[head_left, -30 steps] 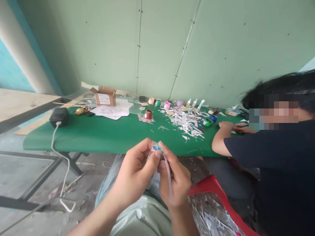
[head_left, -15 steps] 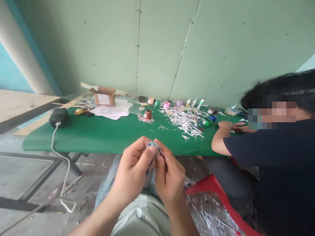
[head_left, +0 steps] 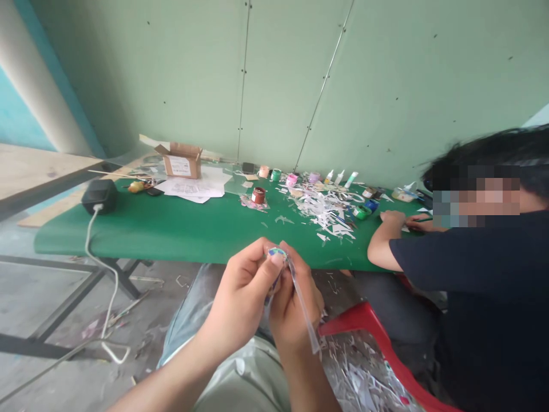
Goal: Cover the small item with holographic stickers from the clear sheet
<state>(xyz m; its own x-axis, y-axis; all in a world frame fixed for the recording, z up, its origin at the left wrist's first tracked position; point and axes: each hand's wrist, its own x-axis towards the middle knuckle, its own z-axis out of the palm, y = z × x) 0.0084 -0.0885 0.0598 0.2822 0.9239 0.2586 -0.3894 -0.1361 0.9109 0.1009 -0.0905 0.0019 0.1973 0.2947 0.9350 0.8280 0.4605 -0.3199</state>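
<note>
Just in front of the table edge, my two hands meet around a small blue-and-green patterned piece (head_left: 277, 252). My left hand (head_left: 244, 292) pinches it, thumb pressed on its face. On the other side my right hand (head_left: 295, 303) is closed, fingertips against the piece. A clear plastic strip (head_left: 305, 303) hangs from the piece down across the back of my right hand. Most of the piece is covered by my fingers, so its full shape cannot be made out.
The green table (head_left: 128, 229) carries a cardboard box (head_left: 182, 163), papers, an open brown paint jar (head_left: 258, 195), several other jars and a heap of white scraps (head_left: 328, 212). A black power adapter (head_left: 99, 196) sits at left. A co-worker (head_left: 484, 274) sits right, beside a red plastic stool (head_left: 364, 317).
My hands, still on the piece, sit slightly further right in the picture. The clear strip now shows as a longer tail hanging over my right hand.
</note>
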